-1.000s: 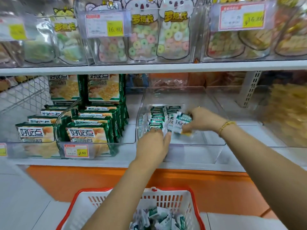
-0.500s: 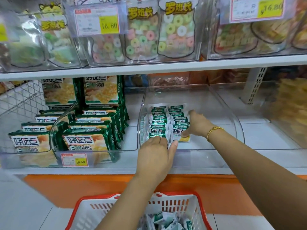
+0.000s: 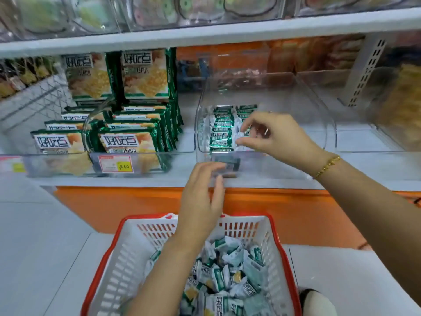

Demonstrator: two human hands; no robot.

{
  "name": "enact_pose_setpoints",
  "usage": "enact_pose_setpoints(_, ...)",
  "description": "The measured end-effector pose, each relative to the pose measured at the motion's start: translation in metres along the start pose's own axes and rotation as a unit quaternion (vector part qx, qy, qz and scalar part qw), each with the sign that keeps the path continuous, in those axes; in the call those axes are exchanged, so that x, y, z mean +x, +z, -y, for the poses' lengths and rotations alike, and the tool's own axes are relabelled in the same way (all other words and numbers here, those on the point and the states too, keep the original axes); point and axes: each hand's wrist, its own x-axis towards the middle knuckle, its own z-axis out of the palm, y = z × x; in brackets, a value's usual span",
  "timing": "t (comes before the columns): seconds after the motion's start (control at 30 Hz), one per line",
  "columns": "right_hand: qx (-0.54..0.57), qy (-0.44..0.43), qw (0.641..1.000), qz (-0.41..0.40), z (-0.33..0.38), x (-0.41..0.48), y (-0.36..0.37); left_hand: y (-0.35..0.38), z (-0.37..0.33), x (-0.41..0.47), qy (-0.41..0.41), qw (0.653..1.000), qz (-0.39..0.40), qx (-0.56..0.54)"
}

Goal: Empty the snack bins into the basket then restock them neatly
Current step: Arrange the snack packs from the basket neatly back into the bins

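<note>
A clear plastic bin [image 3: 328, 133] on the lower shelf holds two neat rows of small green-and-white snack packets [image 3: 222, 131] along its left side. My right hand [image 3: 273, 135] hovers inside the bin over the right-hand row, fingers loosely curved and spread, thumb near the front packet, gripping nothing that I can make out. My left hand [image 3: 202, 197] hangs in front of the bin's front wall with relaxed, straight fingers and holds nothing. Below, a white basket with a red rim [image 3: 127, 254] holds a loose heap of the same packets [image 3: 227, 274].
Large green cracker packs [image 3: 127, 142] fill the bin on the left, behind a price tag [image 3: 115, 164]. Another clear bin with yellow snacks [image 3: 398, 106] stands to the right. The upper shelf edge [image 3: 205, 33] overhangs. An orange plinth [image 3: 136, 201] runs below the shelf.
My right hand has lifted off the right-hand row and its fingers have spread. My left hand has drawn back out of the bin toward the basket. The view has tilted down.
</note>
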Motion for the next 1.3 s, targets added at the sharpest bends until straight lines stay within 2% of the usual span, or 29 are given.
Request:
enact_pose_setpoints(0.07, -0.029, -0.054, 0.994, 0.090, 0.019, -0.031, 0.011, 0.003, 0.005, -0.036, -0.065, 0.997, 0.028, -0.012)
enact_pose_setpoints(0.13, -0.091, -0.085, 0.969, 0.212, 0.024, -0.061, 0.037, 0.010, 0.014, -0.074, -0.156, 0.979, 0.130, -0.002)
enact_pose_setpoints(0.17, -0.115, -0.089, 0.952, 0.270, 0.023, -0.076, 0.053, 0.014, 0.020, -0.091, -0.198, 0.959, 0.201, 0.006)
enact_pose_setpoints(0.27, -0.133, -0.020, 0.880, 0.455, 0.008, -0.117, 0.102, 0.022, 0.039, -0.142, -0.275, 0.865, 0.419, 0.032)
enact_pose_setpoints(0.33, -0.103, 0.025, 0.818, 0.566, -0.002, -0.138, 0.124, 0.021, 0.052, -0.170, -0.323, 0.797, 0.509, 0.028)
enact_pose_setpoints(0.4, -0.097, 0.030, 0.753, 0.650, -0.008, -0.158, 0.140, 0.015, 0.058, -0.189, -0.358, 0.745, 0.562, 0.037)
enact_pose_setpoints(0.43, -0.101, 0.028, 0.728, 0.678, -0.009, -0.167, 0.147, 0.010, 0.058, -0.196, -0.367, 0.729, 0.577, 0.042)
enact_pose_setpoints(0.5, -0.115, 0.025, 0.684, 0.720, -0.009, -0.184, 0.159, 0.003, 0.053, -0.205, -0.385, 0.713, 0.586, 0.035)
enact_pose_setpoints(0.57, -0.125, -0.005, 0.660, 0.741, -0.007, -0.195, 0.169, -0.001, 0.051, -0.208, -0.387, 0.707, 0.591, 0.031)
enact_pose_setpoints(0.73, -0.115, -0.031, 0.666, 0.737, 0.000, -0.209, 0.181, 0.000, 0.048, -0.203, -0.402, 0.690, 0.602, 0.005)
enact_pose_setpoints(0.83, -0.131, -0.039, 0.684, 0.716, 0.003, -0.215, 0.184, 0.003, 0.045, -0.204, -0.431, 0.706, 0.561, -0.037)
enact_pose_setpoints(0.9, -0.140, -0.045, 0.692, 0.707, 0.003, -0.216, 0.182, 0.005, 0.043, -0.205, -0.477, 0.704, 0.519, -0.084)
enact_pose_setpoints(1.0, -0.103, 0.000, 0.718, 0.688, -0.002, -0.212, 0.174, 0.008, 0.041, -0.200, -0.577, 0.663, 0.428, -0.212)
enact_pose_setpoints(1.03, -0.096, 0.021, 0.714, 0.693, -0.003, -0.207, 0.170, 0.007, 0.040, -0.196, -0.595, 0.656, 0.394, -0.246)
enact_pose_setpoints(1.13, -0.099, 0.037, 0.700, 0.707, -0.010, -0.185, 0.157, 0.004, 0.041, -0.181, -0.610, 0.684, 0.277, -0.289)
enact_pose_setpoints(1.23, -0.055, 0.048, 0.746, 0.662, -0.004, -0.152, 0.131, 0.001, 0.041, -0.166, -0.612, 0.714, 0.193, -0.280)
enact_pose_setpoints(1.3, 0.008, 0.051, 0.784, 0.619, 0.000, -0.132, 0.117, 0.000, 0.038, -0.160, -0.609, 0.708, 0.168, -0.314)
